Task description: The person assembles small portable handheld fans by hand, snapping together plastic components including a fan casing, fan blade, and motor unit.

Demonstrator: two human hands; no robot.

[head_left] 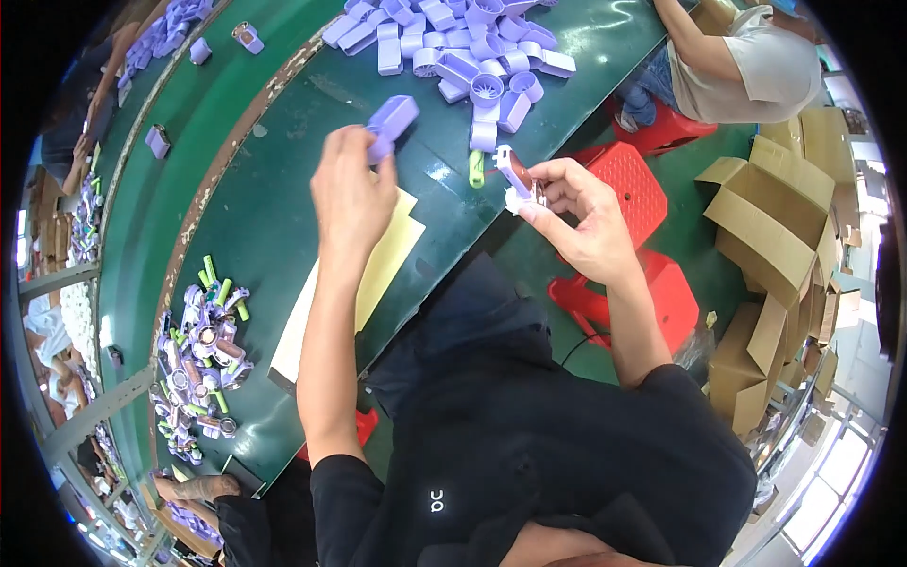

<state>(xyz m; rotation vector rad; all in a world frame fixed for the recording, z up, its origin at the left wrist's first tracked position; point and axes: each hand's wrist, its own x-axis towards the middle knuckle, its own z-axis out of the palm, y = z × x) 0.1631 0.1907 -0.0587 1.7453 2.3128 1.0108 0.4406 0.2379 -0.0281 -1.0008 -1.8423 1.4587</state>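
Note:
My left hand (351,194), its fingers closed, grips a purple plastic shell (393,123) above the green table. My right hand (588,219) pinches a small part-built device (520,178) with a purple frame, a brownish inner part and a white piece at its lower end. Between the hands a lime-green cylinder (476,170) lies on the table, close to the nearest shells. Beyond it spreads a heap of purple shells (457,66), some with round openings. Under my left forearm lie yellow sheets (389,248).
At the left sits a pile of part-built units with green cylinders (200,359). A green conveyor belt (179,203) runs past it, carrying a few purple pieces. Red stools (628,194) and open cardboard boxes (775,213) stand to the right. Other people sit around the table.

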